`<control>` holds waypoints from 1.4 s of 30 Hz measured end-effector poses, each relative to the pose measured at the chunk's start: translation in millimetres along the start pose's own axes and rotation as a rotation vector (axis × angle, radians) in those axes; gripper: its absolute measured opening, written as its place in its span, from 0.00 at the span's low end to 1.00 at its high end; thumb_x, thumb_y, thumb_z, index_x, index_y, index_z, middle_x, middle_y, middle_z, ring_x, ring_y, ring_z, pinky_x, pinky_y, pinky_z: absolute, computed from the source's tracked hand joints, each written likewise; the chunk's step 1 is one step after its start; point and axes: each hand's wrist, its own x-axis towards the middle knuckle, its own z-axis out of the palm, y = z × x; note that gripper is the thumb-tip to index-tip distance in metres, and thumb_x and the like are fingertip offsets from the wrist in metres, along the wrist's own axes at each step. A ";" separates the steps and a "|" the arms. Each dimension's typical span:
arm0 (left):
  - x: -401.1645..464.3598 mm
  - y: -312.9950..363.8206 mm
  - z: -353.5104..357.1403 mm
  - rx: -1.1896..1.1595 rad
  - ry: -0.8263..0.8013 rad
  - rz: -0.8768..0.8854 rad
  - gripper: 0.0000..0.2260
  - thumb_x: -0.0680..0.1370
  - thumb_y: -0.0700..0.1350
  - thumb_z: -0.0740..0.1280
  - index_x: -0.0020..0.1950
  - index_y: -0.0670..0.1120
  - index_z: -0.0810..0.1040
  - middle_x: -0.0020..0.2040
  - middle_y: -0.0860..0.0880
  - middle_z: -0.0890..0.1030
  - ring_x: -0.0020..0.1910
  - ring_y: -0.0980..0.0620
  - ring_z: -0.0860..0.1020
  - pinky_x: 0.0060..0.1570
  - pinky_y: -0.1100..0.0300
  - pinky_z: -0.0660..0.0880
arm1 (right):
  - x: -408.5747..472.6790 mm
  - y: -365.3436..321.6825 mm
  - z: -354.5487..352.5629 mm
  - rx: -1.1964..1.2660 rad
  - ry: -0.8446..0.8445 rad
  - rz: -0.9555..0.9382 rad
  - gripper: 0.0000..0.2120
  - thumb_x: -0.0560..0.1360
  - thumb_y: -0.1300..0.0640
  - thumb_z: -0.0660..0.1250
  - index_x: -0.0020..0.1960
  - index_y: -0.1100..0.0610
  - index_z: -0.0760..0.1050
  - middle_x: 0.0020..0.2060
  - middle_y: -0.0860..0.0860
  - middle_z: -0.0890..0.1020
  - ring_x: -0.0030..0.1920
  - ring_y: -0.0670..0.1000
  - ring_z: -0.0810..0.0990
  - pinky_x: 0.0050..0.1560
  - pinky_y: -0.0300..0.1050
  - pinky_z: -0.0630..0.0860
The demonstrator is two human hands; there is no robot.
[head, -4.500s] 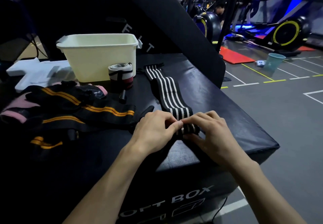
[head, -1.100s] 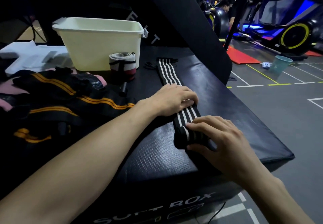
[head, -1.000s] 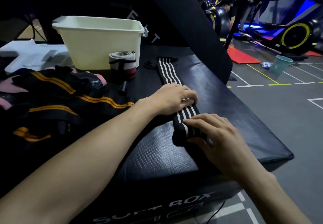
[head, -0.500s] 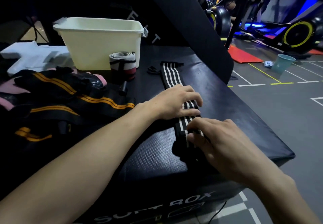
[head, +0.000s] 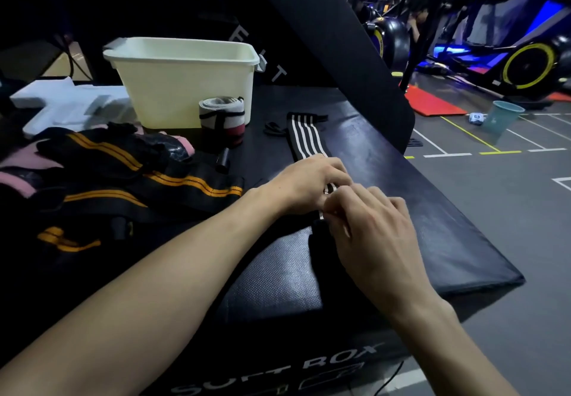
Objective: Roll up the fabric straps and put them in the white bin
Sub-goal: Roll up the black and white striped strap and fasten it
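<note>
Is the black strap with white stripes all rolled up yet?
Only partly. The striped strap lies flat beyond the left hand; the right hand covers its rolled near end.
</note>
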 end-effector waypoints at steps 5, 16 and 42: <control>-4.0 -4.7 -10.1 -0.094 -0.118 0.011 0.16 0.82 0.57 0.65 0.68 0.56 0.81 0.74 0.51 0.75 0.74 0.55 0.70 0.77 0.55 0.61 | -12.8 8.1 -7.4 0.073 0.018 -0.110 0.06 0.77 0.48 0.69 0.46 0.50 0.79 0.44 0.45 0.80 0.44 0.51 0.76 0.46 0.49 0.69; 2.0 -24.0 0.0 0.012 -0.083 -0.144 0.24 0.74 0.75 0.53 0.66 0.73 0.74 0.77 0.58 0.70 0.78 0.54 0.62 0.74 0.33 0.56 | -6.6 30.2 -5.5 0.176 -0.241 -0.075 0.21 0.70 0.48 0.72 0.63 0.43 0.79 0.59 0.40 0.80 0.58 0.47 0.78 0.54 0.46 0.72; -4.6 -10.3 -14.1 0.007 -0.173 -0.174 0.09 0.80 0.63 0.64 0.60 0.70 0.75 0.78 0.56 0.64 0.77 0.49 0.59 0.76 0.38 0.55 | 26.9 38.7 -6.8 0.457 -0.510 -0.031 0.05 0.81 0.44 0.63 0.49 0.41 0.76 0.39 0.39 0.79 0.43 0.40 0.77 0.42 0.39 0.68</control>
